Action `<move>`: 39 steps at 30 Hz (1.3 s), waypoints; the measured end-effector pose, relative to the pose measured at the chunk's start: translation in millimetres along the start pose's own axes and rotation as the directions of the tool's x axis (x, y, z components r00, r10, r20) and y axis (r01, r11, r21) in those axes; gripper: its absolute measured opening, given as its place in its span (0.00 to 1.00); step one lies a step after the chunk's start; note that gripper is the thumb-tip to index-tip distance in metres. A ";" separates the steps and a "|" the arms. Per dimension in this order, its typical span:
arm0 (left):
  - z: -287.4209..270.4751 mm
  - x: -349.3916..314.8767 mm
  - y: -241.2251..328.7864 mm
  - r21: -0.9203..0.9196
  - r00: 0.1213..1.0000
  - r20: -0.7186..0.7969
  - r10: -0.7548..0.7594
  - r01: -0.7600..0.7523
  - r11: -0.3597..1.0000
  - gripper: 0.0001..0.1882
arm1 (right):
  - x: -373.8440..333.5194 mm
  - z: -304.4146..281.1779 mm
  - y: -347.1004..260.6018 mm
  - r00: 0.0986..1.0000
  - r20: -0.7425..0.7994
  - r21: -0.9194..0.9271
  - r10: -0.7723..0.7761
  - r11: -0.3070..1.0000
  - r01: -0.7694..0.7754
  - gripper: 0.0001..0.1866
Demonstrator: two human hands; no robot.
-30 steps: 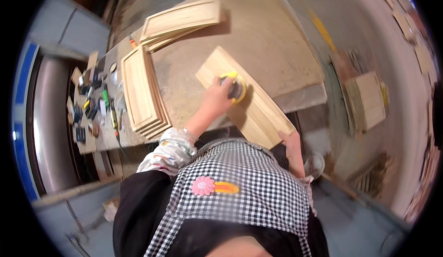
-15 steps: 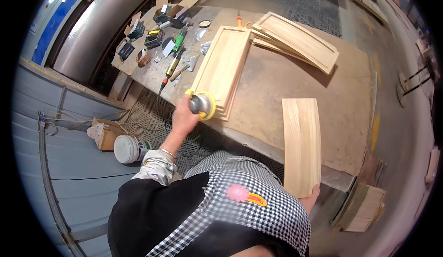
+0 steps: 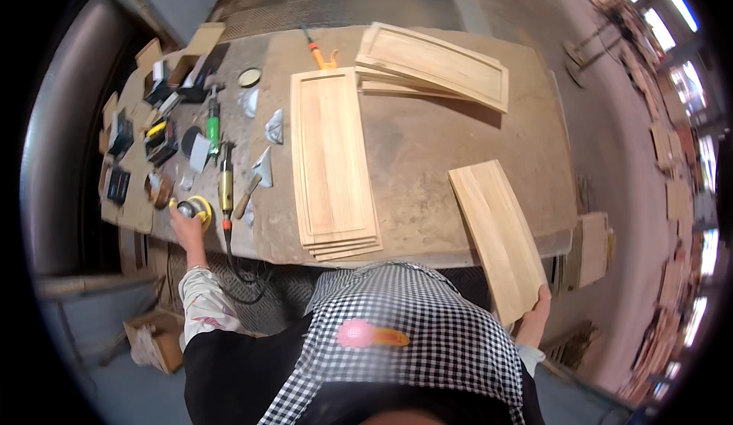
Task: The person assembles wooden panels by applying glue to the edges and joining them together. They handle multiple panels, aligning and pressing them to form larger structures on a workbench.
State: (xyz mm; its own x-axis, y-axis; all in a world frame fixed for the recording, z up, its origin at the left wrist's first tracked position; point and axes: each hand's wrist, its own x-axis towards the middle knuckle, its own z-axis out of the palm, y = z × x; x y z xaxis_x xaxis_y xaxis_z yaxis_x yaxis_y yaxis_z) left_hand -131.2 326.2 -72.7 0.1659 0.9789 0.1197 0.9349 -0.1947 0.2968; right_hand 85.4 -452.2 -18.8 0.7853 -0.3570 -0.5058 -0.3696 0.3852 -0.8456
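Observation:
My left hand (image 3: 188, 231) is closed around a round sander (image 3: 200, 210) with a yellow rim and a grey body, at the left front of the worktable. Whether the sander rests on the tabletop I cannot tell. At the lower right, my right hand (image 3: 537, 312) grips the near end of a pale wooden panel (image 3: 498, 234), its plain face up. That panel slants over the table's front edge. Between my hands lies a stack of framed wooden panels (image 3: 330, 158), squared to the front edge. Behind it on the right, more panels (image 3: 434, 64) lie fanned askew.
Left on the worktable (image 3: 427, 180) lie a green power tool (image 3: 214, 123), a gold one (image 3: 226, 180) with a cable, a scraper (image 3: 246, 197), sandpaper pieces (image 3: 262, 167) and open boxes (image 3: 160, 142). An orange-handled tool (image 3: 324, 58) lies behind the stack. Boards (image 3: 592, 249) stand beyond the right edge.
My left hand has carried the sander from beside the panel stack to the table's left end. The panel in my right hand has tilted, and the view has turned.

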 end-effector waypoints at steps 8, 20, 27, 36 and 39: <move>36.2 60.7 36.6 0.229 0.970 -0.110 0.217 -0.188 0.955 0.36 | -35.3 31.5 -29.9 0.983 -0.183 -0.019 0.030 0.999 -0.034 0.25; 81.6 -52.8 139.0 -0.402 0.834 0.090 0.544 -0.470 0.786 0.34 | -34.2 94.3 -89.8 0.988 -0.114 0.058 -0.103 0.992 0.111 0.24; 58.3 -146.6 174.7 -0.476 0.811 0.148 0.566 -0.443 0.759 0.28 | 72.9 54.9 -28.2 0.956 -0.091 -0.460 -0.280 0.863 0.209 0.23; 69.0 -194.3 187.2 -0.378 0.855 0.126 0.503 -0.427 0.821 0.28 | 139.5 179.1 -0.3 0.742 0.397 -0.874 -0.541 0.025 0.486 0.34; 68.7 -195.2 194.1 -0.348 0.894 0.168 0.416 -0.341 0.873 0.28 | 149.2 272.6 -0.4 0.581 0.703 -0.681 -0.410 -0.154 0.716 0.31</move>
State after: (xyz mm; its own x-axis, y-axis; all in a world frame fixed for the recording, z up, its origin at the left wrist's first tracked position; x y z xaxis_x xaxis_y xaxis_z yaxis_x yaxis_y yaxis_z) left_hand 39.5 101.6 -103.6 0.5898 0.8044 0.0709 0.6507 -0.5254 0.5483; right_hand 338.1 -273.6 -47.4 0.9569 0.2334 0.1729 0.2811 -0.8943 -0.3482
